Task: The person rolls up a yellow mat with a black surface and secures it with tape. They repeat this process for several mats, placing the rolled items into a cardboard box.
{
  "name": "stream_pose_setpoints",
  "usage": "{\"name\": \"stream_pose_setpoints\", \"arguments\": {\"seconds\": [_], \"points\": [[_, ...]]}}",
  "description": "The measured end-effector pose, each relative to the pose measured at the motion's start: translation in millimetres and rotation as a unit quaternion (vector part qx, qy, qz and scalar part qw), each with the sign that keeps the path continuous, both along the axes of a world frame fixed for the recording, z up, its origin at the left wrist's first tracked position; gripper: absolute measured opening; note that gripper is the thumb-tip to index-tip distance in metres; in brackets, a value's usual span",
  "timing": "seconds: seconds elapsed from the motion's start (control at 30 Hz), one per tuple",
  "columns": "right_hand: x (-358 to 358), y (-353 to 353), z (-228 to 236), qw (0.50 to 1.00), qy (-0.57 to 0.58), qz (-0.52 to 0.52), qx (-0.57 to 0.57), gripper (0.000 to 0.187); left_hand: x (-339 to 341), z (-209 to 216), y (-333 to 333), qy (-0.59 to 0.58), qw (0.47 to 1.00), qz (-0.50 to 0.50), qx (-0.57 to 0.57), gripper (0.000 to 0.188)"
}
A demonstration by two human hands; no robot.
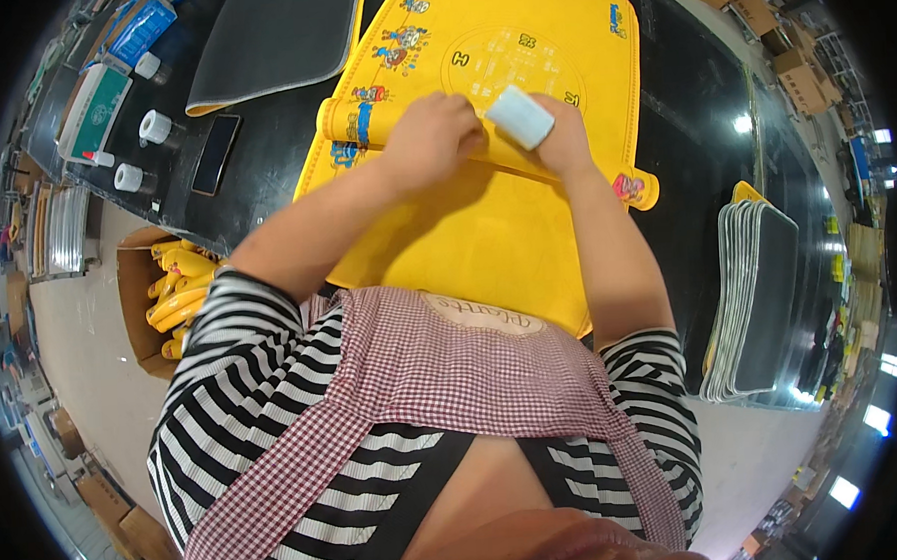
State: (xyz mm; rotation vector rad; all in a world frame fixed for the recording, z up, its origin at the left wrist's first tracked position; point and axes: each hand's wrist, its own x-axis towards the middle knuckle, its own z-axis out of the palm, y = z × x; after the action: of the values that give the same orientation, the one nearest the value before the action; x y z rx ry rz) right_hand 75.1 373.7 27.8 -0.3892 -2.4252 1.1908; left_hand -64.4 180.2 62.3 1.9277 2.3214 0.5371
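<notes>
A yellow mat (pixel 399 52) with printed cartoon figures and a faint circle lies on the black table in front of me. Its near part is curled over in a fold, with plain yellow sheet (pixel 437 235) below it. My right hand (pixel 566 140) grips a pale, whitish-blue sponge-like block (pixel 520 117) above the mat. Close beside it, my left hand (pixel 432 136) rests at the fold with its fingers curled in. Its fingertips are hidden, so I cannot make out what they hold.
A dark sheet (pixel 273 42), a phone (pixel 217 155), small white rolls (pixel 155 127) and a green-and-white box (pixel 96 113) lie at the left. Rolled yellow pieces fill a cardboard box (pixel 141 293) on the lower left. Dark mats (pixel 760 296) are stacked at the right.
</notes>
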Motion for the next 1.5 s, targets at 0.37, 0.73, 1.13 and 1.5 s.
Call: {"name": "stream_pose_setpoints", "arguments": {"seconds": [0.37, 0.73, 1.13, 1.5], "points": [[-19, 23, 29, 1.0, 0.013, -0.006, -0.012, 0.023, -31, 0, 54, 0.076, 0.995, 0.034, -0.052, 0.066], [73, -60, -5, 0.956, 0.085, 0.087, 0.267, 0.057, 0, -3, 11, -0.002, 0.993, -0.074, -0.09, 0.058], [71, -63, 4, 0.988, 0.082, 0.049, 0.122, 0.05, -6, 9, -6, 0.064, 0.997, 0.037, -0.038, 0.038], [-45, 62, 12, 0.997, 0.044, 0.004, 0.067, 0.022, 7, -37, 14, 0.115, 0.987, 0.027, 0.112, 0.08]]}}
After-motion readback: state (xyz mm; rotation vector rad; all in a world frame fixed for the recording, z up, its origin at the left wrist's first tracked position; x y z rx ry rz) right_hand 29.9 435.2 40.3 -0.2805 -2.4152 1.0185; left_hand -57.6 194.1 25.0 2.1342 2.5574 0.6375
